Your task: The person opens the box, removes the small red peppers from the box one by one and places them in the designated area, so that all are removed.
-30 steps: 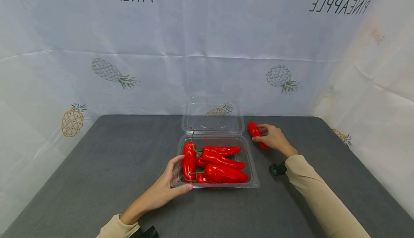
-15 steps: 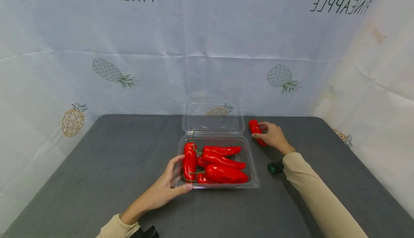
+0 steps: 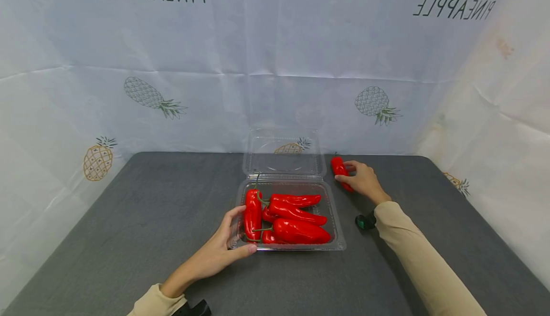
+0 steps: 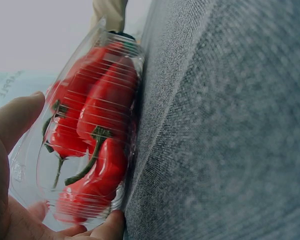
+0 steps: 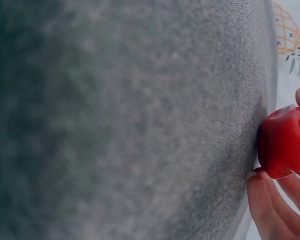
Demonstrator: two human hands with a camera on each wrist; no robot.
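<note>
A clear plastic clamshell container (image 3: 338, 232) lies mid-table, its lid (image 3: 281, 163) tipped back. Several glossy red peppers (image 3: 301, 231) with green stems fill it; one pepper (image 3: 252, 215) lies lengthwise along the left side. My left hand (image 3: 215, 255) holds the container's front left corner, thumb at the front edge and fingers on the left side. In the left wrist view, the peppers (image 4: 110, 102) show through the ribbed wall. To the right of the container, my right hand (image 3: 363, 181) pinches another red pepper (image 5: 284, 142) between thumb and fingers, at the tabletop.
The dark grey table (image 3: 172, 201) ends at a white curtain (image 3: 275, 101) printed with pineapples. Side curtains hang at left and right. A dark device (image 3: 366, 221) is on the right wrist, another (image 3: 193, 309) on the left.
My right hand and its pepper have shifted slightly away from me, towards the back edge. The pepper's stem now shows at its far end. The left hand and container have stayed in place.
</note>
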